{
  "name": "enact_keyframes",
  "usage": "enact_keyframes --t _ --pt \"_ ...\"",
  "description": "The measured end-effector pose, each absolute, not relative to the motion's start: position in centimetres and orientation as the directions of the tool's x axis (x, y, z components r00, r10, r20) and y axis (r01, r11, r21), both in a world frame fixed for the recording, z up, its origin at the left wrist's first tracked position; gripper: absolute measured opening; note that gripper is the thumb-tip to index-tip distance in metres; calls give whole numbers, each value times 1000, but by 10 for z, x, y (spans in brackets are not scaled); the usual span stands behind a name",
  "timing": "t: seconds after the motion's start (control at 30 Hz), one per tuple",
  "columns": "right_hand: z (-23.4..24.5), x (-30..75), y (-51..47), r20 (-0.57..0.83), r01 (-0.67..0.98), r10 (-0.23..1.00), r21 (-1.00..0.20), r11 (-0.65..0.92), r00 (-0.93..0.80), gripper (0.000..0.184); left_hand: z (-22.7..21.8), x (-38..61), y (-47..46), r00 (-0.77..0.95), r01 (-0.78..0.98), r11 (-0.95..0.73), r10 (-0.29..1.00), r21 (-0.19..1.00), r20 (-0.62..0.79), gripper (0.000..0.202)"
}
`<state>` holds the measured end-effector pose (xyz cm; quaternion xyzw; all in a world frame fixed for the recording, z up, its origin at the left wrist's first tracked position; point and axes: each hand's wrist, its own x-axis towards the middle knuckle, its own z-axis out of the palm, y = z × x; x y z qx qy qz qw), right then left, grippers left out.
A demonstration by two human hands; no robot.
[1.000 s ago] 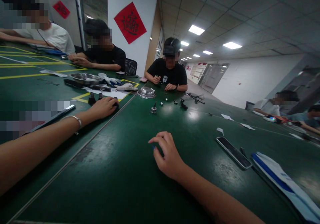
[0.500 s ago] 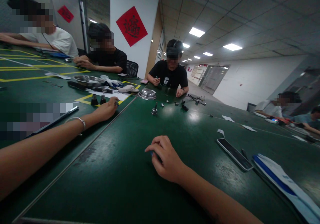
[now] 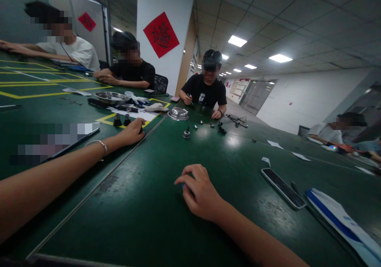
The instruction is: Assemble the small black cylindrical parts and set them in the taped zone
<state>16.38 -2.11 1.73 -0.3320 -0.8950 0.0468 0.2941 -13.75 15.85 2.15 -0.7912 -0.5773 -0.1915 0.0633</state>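
My left hand (image 3: 133,132) is stretched forward over the green table, a bangle (image 3: 102,146) on its wrist. Its fingers are curled round, and a small dark thing shows at their tips, too small to name. Just beyond it stand two black conical parts (image 3: 117,120) with narrower tops. Nearer to me, my right hand (image 3: 202,193) is bent over the table, thumb and fingertips drawn together. A tiny blue spot shows between them; whether it is a held piece or a nail I cannot make out. A small metal part with an upright stem (image 3: 186,134) stands between and beyond the hands.
A steel bowl (image 3: 111,96), gloves (image 3: 156,107) and an upturned metal dish (image 3: 177,114) lie farther off. A person (image 3: 205,88) sits opposite, behind small loose parts (image 3: 222,128). Right are a phone (image 3: 282,187) and a blue-white packet (image 3: 342,219); left, a blurred flat tablet-like thing (image 3: 74,140).
The whole scene has shifted slightly right in view as my head turned a little. Both hands keep almost the same place and pose on the table.
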Motion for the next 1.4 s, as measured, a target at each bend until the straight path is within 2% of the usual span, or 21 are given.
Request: enact_keyframes --t 0.47,0.77,0.9,1.07,1.2,1.27,1.4 --pt "17 164 -21 473 585 625 -250 771 -621 30 22 -135 154 193 963 -245 918 113 346 38" --pt "16 166 -20 440 574 620 -250 780 -650 28 28 -118 137 195 940 -267 931 211 310 40" --pt "15 166 -21 432 584 620 -232 778 -655 27 32 -109 130 158 939 -235 943 251 293 35" --pt "13 166 -20 423 605 638 -230 762 -643 27 33 -103 126 108 917 -215 945 336 309 37" --pt "13 166 -19 413 602 631 -217 768 -656 26 31 -89 125 143 875 -253 950 412 279 36" --pt "14 166 -20 412 603 628 -209 770 -660 27 29 -77 120 174 848 -276 952 452 253 40" --pt "15 165 -22 435 629 646 -206 750 -628 30 19 -46 100 247 759 -351 935 549 256 61"
